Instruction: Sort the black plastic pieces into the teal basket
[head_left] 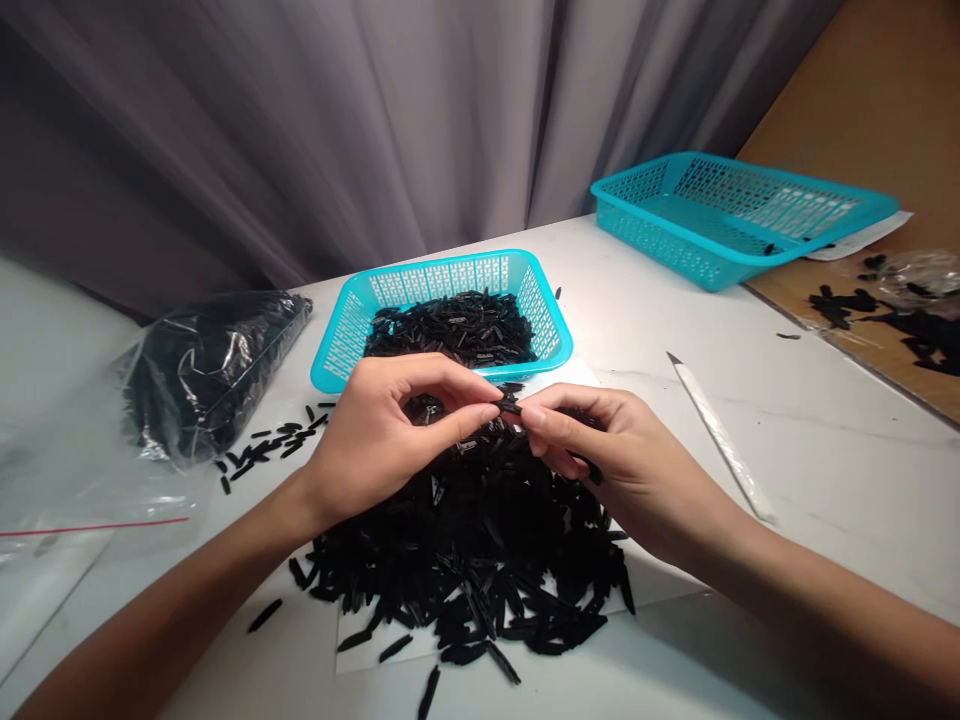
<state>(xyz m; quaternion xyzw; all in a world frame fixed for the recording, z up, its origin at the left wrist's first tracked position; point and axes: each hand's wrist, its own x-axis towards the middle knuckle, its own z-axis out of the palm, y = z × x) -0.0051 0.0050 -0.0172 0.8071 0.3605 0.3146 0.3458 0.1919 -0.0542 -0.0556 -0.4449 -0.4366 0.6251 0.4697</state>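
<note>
Between the fingertips of both hands is a small black strip [509, 406], gripped at each end. My left hand [409, 415] pinches one end with thumb and forefinger; my right hand [600, 430] pinches the other. Another dark piece shows under the curled fingers of my right hand, partly hidden. Below the hands spreads a heap of similar black strips [480, 550], lying partly on a white sheet [360, 655]. Just behind the hands, a turquoise basket [555, 320] holds more black strips [457, 325].
A clear plastic bag [210, 370] full of black pieces lies at left, with loose strips beside it. On the right lies a white-handled craft knife [716, 430], its blade pointing away. Farther back stand a second turquoise basket [660, 235] and a dark pile [930, 335].
</note>
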